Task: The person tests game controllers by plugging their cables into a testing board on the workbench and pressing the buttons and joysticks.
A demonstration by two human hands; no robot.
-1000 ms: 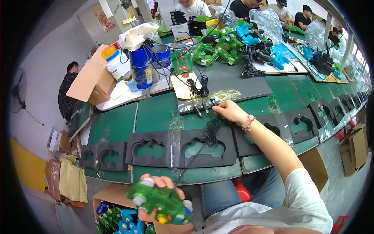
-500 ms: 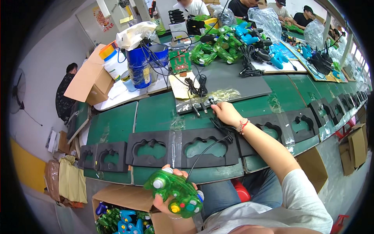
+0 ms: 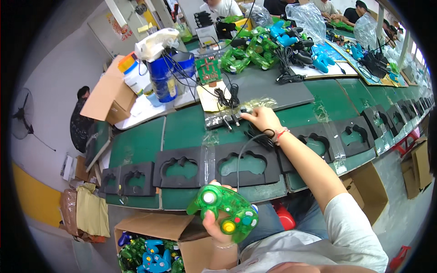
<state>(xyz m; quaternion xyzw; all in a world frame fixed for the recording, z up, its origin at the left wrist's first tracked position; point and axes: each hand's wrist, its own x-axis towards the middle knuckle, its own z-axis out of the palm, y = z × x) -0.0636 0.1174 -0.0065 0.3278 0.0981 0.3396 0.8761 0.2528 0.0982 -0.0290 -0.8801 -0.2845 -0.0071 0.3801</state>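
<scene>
- At the lower centre of the frame, the left hand (image 3: 217,226) is clamped from below on a game controller (image 3: 224,211) of see-through green plastic, glossy and rounded, with two grip horns.
- The controller's long axis runs from the upper left down to the lower right, tilted; its face with the sticks and buttons is turned up toward the camera.
- It carries a pale grey thumbstick at its left end, a yellow stick lower down, and small coloured buttons at its right end.
- A thin black cable (image 3: 241,154) rises from the controller's top edge and curves up toward the right hand (image 3: 264,119).
- In the middle of the frame, the right hand rests on the green belt (image 3: 182,127), fingers closed together around the bunched cable; the exact pinch cannot be told.
- Just left of that hand lie black plugs (image 3: 227,120) on a strip of clear tape.
- Across the belt sit matt black foam trays (image 3: 248,164), each with a controller-shaped cut-out.
- At the bottom left, a cardboard box (image 3: 154,227) holds more green and blue controllers.
</scene>
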